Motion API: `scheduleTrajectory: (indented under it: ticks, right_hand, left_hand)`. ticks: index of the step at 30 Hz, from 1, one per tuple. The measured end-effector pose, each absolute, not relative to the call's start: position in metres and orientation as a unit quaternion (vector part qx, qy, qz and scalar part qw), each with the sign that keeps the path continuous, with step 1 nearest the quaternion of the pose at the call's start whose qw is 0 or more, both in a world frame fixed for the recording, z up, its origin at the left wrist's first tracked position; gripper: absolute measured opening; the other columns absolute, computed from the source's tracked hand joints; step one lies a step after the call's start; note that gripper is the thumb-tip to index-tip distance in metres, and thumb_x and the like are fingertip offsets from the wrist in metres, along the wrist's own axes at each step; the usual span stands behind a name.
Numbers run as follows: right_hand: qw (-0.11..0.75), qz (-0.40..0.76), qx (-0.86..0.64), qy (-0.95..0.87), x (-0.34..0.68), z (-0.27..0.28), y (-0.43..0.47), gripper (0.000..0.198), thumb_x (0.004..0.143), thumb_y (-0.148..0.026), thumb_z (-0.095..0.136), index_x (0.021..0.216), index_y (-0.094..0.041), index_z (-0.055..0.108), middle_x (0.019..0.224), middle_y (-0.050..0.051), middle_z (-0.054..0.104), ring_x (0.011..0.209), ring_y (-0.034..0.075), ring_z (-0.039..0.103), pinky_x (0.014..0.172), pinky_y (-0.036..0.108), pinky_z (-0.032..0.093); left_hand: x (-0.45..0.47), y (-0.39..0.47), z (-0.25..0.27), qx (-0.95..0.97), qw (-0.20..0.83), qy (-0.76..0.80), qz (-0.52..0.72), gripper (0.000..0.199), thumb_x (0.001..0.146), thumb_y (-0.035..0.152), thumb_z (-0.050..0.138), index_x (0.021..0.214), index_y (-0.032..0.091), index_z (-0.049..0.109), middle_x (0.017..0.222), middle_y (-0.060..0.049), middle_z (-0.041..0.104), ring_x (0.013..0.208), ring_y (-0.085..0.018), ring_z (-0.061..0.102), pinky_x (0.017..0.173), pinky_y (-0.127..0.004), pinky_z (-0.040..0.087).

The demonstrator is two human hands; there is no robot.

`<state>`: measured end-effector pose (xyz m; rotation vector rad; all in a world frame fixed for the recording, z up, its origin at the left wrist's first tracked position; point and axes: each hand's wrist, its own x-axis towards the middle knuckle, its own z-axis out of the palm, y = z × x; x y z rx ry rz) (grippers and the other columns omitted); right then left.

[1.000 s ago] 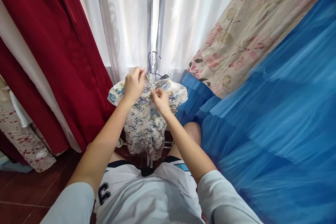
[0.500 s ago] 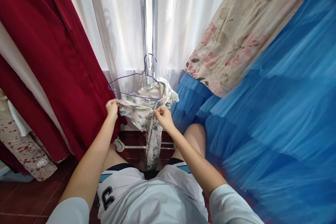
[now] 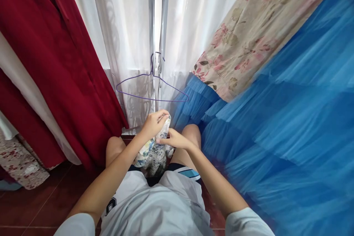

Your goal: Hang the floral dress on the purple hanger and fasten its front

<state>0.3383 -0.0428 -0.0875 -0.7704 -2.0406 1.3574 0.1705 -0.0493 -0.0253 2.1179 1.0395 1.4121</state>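
Plenty of dark red floor tile (image 3: 52, 202) below and to the left of the grip, crossed by thin pale joints. Straight beyond the grip, white curtains (image 3: 129, 18) in long upright folds, with a bright slit near the middle.

To the far left of the grip and low, pale cloth with small red flowers (image 3: 24, 164), cut off by the picture's edge. Closer in, still left, heavy dark red drapes (image 3: 61, 44), with a white strip of fabric (image 3: 38, 99) between.

With the left hand (image 3: 153, 125), pinches the edge of a floral garment (image 3: 155, 158), fingers closed on the cloth. From that pinch, hangs the garment down between the bare knees, crumpled, white with blue and yellow flowers, partly covered by both hands.

Just beyond and above the grip, a purple wire hanger (image 3: 152, 73), its hook at two grey metal uprights (image 3: 152, 11).

With the right hand (image 3: 178, 141), meets the cloth just right of the pinch, thumb pointing left; cannot tell how tightly, fingertips partly hidden.

Right of the grip, near the knee, layered blue tulle (image 3: 276, 129), crowding that side; above, beige fabric with pink flowers (image 3: 238, 48), slanting up and away.
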Motion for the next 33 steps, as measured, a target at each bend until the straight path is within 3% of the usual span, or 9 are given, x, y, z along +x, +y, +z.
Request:
scheduleTrajectory:
  ticks: [2,4,7,10,14,18,21,25,33]
  right_hand:
    - [0.344,0.545,-0.259,-0.719,0.331,-0.071,-0.053,0.032,0.081,-0.043,0.069,0.096,-0.015,0.068,0.093,0.005,0.07,0.081,0.019,0.063,0.074,0.031,0.05]
    - [0.412,0.539,-0.275,-0.682,0.333,-0.061,-0.057,0.026,0.084,-0.042,0.064,0.091,-0.016,0.066,0.083,0.003,0.067,0.071,0.017,0.059,0.066,0.029,0.047]
    - [0.506,0.46,-0.314,-0.659,0.354,-0.055,-0.051,0.017,0.085,-0.036,0.06,0.087,-0.02,0.063,0.077,0.001,0.061,0.065,0.015,0.052,0.058,0.026,0.042]
    - [0.573,0.337,-0.344,-0.663,0.389,-0.044,-0.031,0.014,0.082,-0.032,0.06,0.076,-0.02,0.057,0.07,-0.001,0.052,0.062,0.014,0.044,0.056,0.025,0.036]
    - [0.58,0.264,-0.346,-0.689,0.425,-0.01,0.02,0.022,0.079,-0.034,0.065,0.069,-0.02,0.052,0.065,-0.004,0.045,0.06,0.012,0.04,0.055,0.024,0.031]
    - [0.606,0.28,-0.294,-0.684,0.419,0.031,0.085,0.028,0.076,-0.044,0.071,0.08,-0.018,0.063,0.071,-0.004,0.057,0.066,0.012,0.049,0.063,0.024,0.039]
    - [0.588,0.35,-0.283,-0.672,0.392,0.052,0.121,0.038,0.072,-0.052,0.074,0.081,-0.017,0.064,0.069,-0.004,0.061,0.064,0.011,0.052,0.063,0.023,0.042]
    - [0.456,0.478,-0.313,-0.682,0.358,0.061,0.131,0.044,0.077,-0.057,0.07,0.07,-0.015,0.063,0.057,-0.002,0.06,0.052,0.01,0.051,0.052,0.023,0.042]
    - [0.396,0.566,-0.32,-0.649,0.358,0.069,0.106,0.028,0.071,-0.037,0.083,0.073,-0.014,0.068,0.07,0.008,0.074,0.059,0.02,0.067,0.054,0.031,0.056]
  left_hand:
    - [0.175,-0.053,-0.025,0.746,0.231,0.373,0.501,0.017,0.094,0.033,0.054,0.093,0.02,0.066,0.086,-0.001,0.067,0.081,-0.016,0.061,0.076,-0.027,0.044]
    - [0.171,-0.054,-0.031,0.717,0.346,0.365,0.483,0.02,0.092,0.039,0.057,0.098,0.021,0.063,0.083,-0.002,0.065,0.078,-0.016,0.061,0.071,-0.027,0.045]
    - [0.16,-0.06,-0.049,0.668,0.551,0.32,0.385,0.032,0.087,0.047,0.064,0.106,0.021,0.062,0.088,-0.004,0.067,0.08,-0.018,0.063,0.069,-0.028,0.047]
    - [0.16,-0.073,-0.071,0.646,0.631,0.296,0.312,0.038,0.08,0.048,0.073,0.102,0.018,0.067,0.096,-0.007,0.07,0.089,-0.022,0.065,0.078,-0.031,0.049]
    - [0.176,-0.08,-0.074,0.599,0.61,0.294,0.427,0.036,0.085,0.051,0.066,0.102,0.019,0.07,0.1,-0.008,0.071,0.098,-0.024,0.064,0.089,-0.034,0.048]
    - [0.184,-0.065,-0.041,0.607,0.522,0.294,0.522,0.033,0.087,0.046,0.065,0.108,0.021,0.067,0.098,-0.005,0.07,0.093,-0.022,0.063,0.085,-0.032,0.049]
    - [0.171,-0.052,-0.017,0.643,0.452,0.326,0.525,0.03,0.085,0.046,0.067,0.101,0.02,0.066,0.086,-0.002,0.066,0.078,-0.018,0.059,0.07,-0.026,0.047]
    - [0.132,-0.048,-0.011,0.669,0.375,0.379,0.518,0.029,0.083,0.047,0.068,0.09,0.019,0.066,0.082,-0.002,0.062,0.074,-0.016,0.056,0.064,-0.024,0.044]
    - [0.031,-0.043,-0.055,0.646,0.406,0.463,0.451,0.036,0.071,0.049,0.076,0.087,0.018,0.071,0.079,-0.004,0.067,0.075,-0.023,0.062,0.066,-0.031,0.05]
